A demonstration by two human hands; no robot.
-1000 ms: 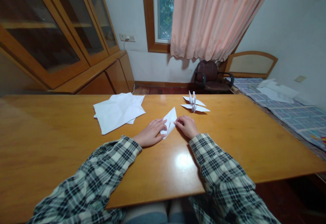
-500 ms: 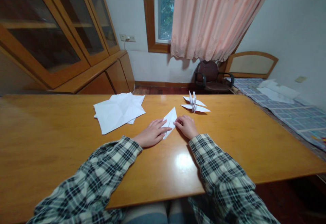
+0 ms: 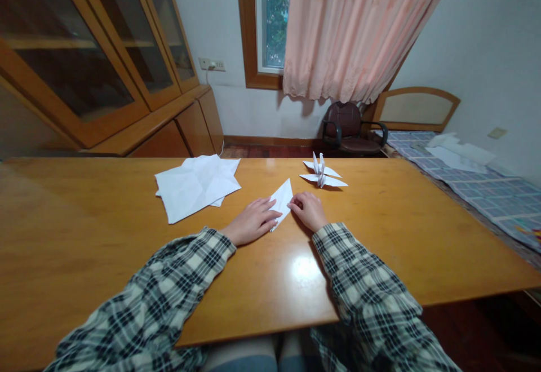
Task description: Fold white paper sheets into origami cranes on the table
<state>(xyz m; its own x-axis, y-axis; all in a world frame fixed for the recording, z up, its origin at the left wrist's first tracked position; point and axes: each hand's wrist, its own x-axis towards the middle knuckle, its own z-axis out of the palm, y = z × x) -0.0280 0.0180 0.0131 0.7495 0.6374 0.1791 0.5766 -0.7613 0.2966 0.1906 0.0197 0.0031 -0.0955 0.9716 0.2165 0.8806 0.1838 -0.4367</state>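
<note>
A piece of white paper (image 3: 282, 198), folded into a narrow diamond, lies on the wooden table (image 3: 262, 282) in front of me. My left hand (image 3: 253, 220) rests flat on its left side with the fingers spread, hiding part of the paper. At the right edge, my right hand (image 3: 309, 209) has thumb and forefinger pinched together on the paper, the other fingers curled. Just beyond my right hand stand two folded paper cranes (image 3: 322, 178), close together with wings spread.
Several creased white sheets (image 3: 196, 186) lie overlapping at the left of the table. Past the far edge are a dark chair (image 3: 349, 127), a pink curtain (image 3: 359, 28) and a glass-fronted cabinet (image 3: 139, 101). A bed (image 3: 473, 180) stands to the right.
The left fingers have shifted very slightly on the folded paper. Both hands otherwise keep their places, and the cranes and sheets have not moved.
</note>
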